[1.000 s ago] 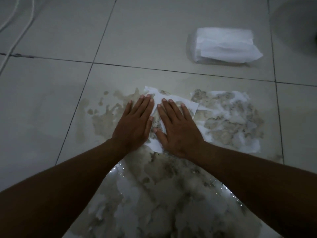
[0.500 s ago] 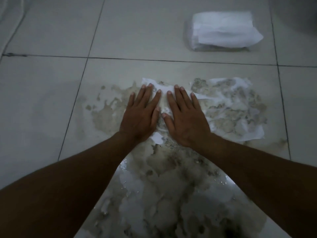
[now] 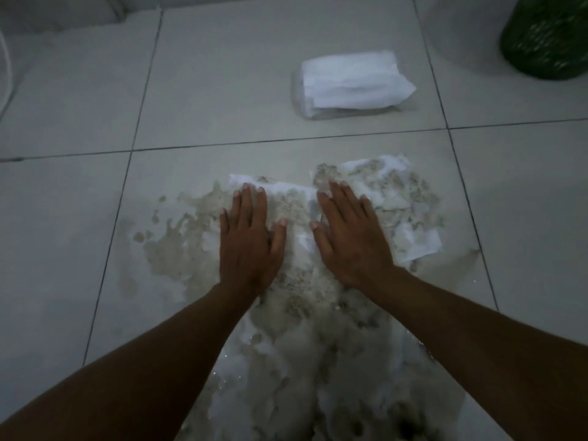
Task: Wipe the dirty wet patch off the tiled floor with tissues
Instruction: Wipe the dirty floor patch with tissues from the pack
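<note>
1. Right now we have both hands flat on the tiled floor (image 3: 79, 90), fingers straight and pressed down on tissue, gripping nothing.
2. Our left hand (image 3: 246, 246) presses the middle tissue (image 3: 286, 198), which lies soaked and stained over the far part of the dirty wet patch (image 3: 178, 249); its white far edge shows just past our fingertips at twelve o'clock.
3. Our right hand (image 3: 351, 243) rests where that sheet meets a second soaked tissue (image 3: 397, 202), which spreads toward two o'clock of it.
4. The relation that matters, we judge: uncovered brown wet lies at nine o'clock of the left hand, so that hand is the nearer one, and a sweep would run left to right along the sheets' long axis.
5. More wet mess and sodden paper stretch toward six o'clock, between our forearms, so much of the job seems undone.
6. Fresh tissues sit in a tissue pack (image 3: 350, 84) at one o'clock, well apart from the right hand; a dark green basket (image 3: 547, 36) stands beyond it.
</note>
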A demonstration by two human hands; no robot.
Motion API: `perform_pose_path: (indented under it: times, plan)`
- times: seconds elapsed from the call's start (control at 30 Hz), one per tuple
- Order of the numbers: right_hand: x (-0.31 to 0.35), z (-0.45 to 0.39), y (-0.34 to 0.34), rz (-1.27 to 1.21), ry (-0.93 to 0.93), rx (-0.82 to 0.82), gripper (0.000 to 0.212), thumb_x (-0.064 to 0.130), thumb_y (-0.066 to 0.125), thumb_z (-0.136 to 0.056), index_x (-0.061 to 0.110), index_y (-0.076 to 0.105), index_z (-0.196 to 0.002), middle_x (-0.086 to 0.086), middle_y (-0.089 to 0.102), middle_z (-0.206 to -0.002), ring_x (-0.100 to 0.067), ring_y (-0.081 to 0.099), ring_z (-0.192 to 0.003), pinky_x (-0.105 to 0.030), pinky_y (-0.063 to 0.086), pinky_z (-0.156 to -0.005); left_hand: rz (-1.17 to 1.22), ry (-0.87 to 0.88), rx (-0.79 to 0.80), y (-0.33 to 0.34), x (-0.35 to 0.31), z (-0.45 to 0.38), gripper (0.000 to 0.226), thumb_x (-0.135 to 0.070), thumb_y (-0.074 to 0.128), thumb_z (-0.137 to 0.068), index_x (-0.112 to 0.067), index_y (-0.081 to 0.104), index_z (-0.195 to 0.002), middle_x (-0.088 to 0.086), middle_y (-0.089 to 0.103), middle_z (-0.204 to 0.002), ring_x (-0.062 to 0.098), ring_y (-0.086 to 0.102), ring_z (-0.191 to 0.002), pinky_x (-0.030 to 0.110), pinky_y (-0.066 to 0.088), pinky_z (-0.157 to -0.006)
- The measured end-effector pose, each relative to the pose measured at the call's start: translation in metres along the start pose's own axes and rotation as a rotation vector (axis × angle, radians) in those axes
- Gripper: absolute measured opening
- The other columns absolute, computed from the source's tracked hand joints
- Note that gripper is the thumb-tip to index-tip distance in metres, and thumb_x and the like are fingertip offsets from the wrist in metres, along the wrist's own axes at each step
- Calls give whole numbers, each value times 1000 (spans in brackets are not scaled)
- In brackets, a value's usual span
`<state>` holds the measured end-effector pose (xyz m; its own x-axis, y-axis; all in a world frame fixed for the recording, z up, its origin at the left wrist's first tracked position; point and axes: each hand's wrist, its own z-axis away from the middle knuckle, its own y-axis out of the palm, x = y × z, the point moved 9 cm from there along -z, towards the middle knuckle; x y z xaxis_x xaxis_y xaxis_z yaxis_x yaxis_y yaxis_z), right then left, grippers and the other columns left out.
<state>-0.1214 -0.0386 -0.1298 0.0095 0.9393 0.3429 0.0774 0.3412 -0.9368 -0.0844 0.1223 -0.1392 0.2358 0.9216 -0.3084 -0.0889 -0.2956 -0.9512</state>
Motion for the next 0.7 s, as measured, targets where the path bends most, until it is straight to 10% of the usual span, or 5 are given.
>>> perform_pose_path:
  times: [0.7]
  plan:
    - [-41,10,0,7,116,30,74,57,14,-96,12,19,-154,-12,9,-163,-22,2,-151,-46,4,-122,94,61,-12,22,-52,-1,61,-35,16,-99,-10,21,-155,9,14,-163,20,2,-152,42,3,-124]
